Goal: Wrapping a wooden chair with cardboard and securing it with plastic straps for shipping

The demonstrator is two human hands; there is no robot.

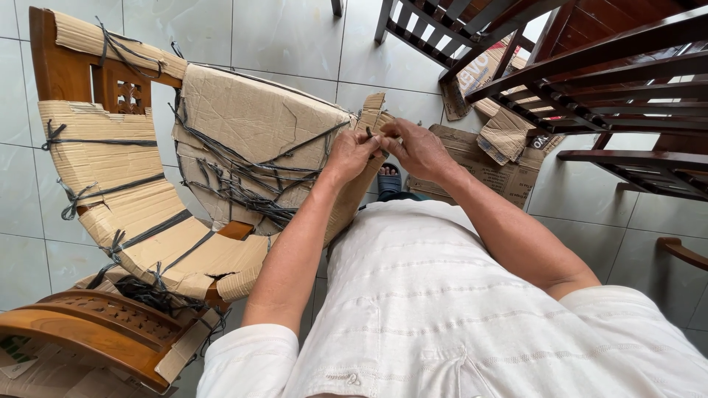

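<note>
1. Here we hold our left hand (352,153) and right hand (418,147) together at the right edge of a cardboard sheet (251,125).
2. Both hands are closed, and the fingers pinch a dark strap (369,133) between them.
3. The cardboard is wrapped on a wooden chair (70,74), which lies on the tiled floor (295,37).
4. More dark straps (243,184) cross the cardboard.
5. Other chairs (590,74) stand at the top right corner of the floor, with loose cardboard pieces (479,158) under them.

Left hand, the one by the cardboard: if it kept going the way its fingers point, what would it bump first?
Probably the right hand: the left hand points toward it, both pinching dark string at the cardboard's edge. Depth is unclear.
</note>
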